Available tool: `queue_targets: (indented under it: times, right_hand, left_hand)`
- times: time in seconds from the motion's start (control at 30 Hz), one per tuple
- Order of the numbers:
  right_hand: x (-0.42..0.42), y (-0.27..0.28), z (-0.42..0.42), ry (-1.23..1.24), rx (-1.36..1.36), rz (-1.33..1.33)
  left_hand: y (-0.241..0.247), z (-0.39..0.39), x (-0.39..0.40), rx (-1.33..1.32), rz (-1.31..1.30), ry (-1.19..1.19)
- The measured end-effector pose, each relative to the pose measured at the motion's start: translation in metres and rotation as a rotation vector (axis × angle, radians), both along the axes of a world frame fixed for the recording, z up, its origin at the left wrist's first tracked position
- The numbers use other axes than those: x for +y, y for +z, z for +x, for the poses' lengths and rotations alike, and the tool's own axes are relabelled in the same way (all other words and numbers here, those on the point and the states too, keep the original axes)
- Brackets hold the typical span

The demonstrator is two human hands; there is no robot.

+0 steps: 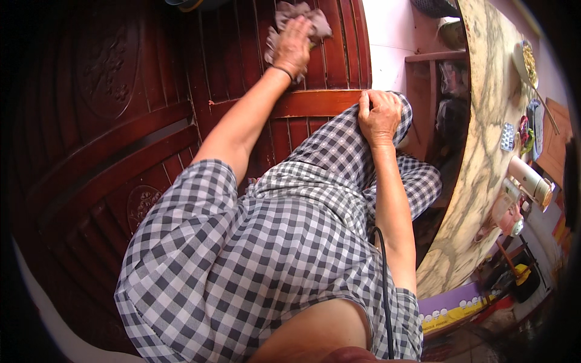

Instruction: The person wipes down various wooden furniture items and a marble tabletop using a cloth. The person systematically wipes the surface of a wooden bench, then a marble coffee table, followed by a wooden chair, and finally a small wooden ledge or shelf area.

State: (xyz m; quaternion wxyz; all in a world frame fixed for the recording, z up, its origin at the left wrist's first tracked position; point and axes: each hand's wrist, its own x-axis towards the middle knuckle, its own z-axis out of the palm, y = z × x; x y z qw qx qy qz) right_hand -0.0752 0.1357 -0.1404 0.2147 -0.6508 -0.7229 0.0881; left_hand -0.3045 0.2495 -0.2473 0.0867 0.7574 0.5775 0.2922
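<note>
My left hand (292, 47) presses a crumpled greyish-brown cloth (317, 22) against the slatted seat of a dark red wooden bench (236, 50). The cloth bunches out around the fingers, and a bit of yellow shows beside them. On my knee, over the checked trousers (327, 136), rests my right hand (381, 115) with bent fingers; it holds no visible object. The front rail (317, 103) of the seat runs between the two hands.
Carved wooden backrest panels (109, 68) rise at the left. A marble-topped table (481, 118) stands at the right, bearing a plate of food (529, 63), a chopstick (547, 111), a blister pack (507, 136), a white flask (529, 179) and a plastic jug (506, 211). A black cable (386, 290) hangs beside my right arm.
</note>
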Motion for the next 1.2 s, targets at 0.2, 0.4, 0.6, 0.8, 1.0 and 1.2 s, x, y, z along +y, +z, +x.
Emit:
queue_targets:
  times: [0.2, 0.4, 0.6, 0.8, 1.0, 1.2]
  right_hand:
    - [-0.004, 0.005, 0.003, 0.029, 0.028, 0.028]
    - [-0.01, 0.012, 0.003, 0.033, 0.105, 0.015]
    - [-0.009, 0.037, -0.007, 0.035, 0.135, 0.036]
    - [-0.004, 0.054, -0.012, 0.033, 0.228, 0.014]
    - [-0.007, 0.07, -0.016, -0.009, 0.291, -0.027]
    - [-0.001, 0.061, -0.012, -0.034, 0.342, -0.01]
  left_hand:
    - [0.04, -0.004, -0.091, -0.099, -0.101, -0.31]
    - [0.053, -0.018, -0.126, -0.046, -0.134, -0.369]
    - [0.069, -0.002, -0.003, 0.036, 0.033, -0.318]
    - [0.088, -0.006, 0.121, 0.11, 0.16, -0.285]
    - [0.143, -0.004, 0.223, 0.275, 0.049, 0.059]
    - [0.116, 0.002, 0.24, 0.37, 0.068, 0.048]
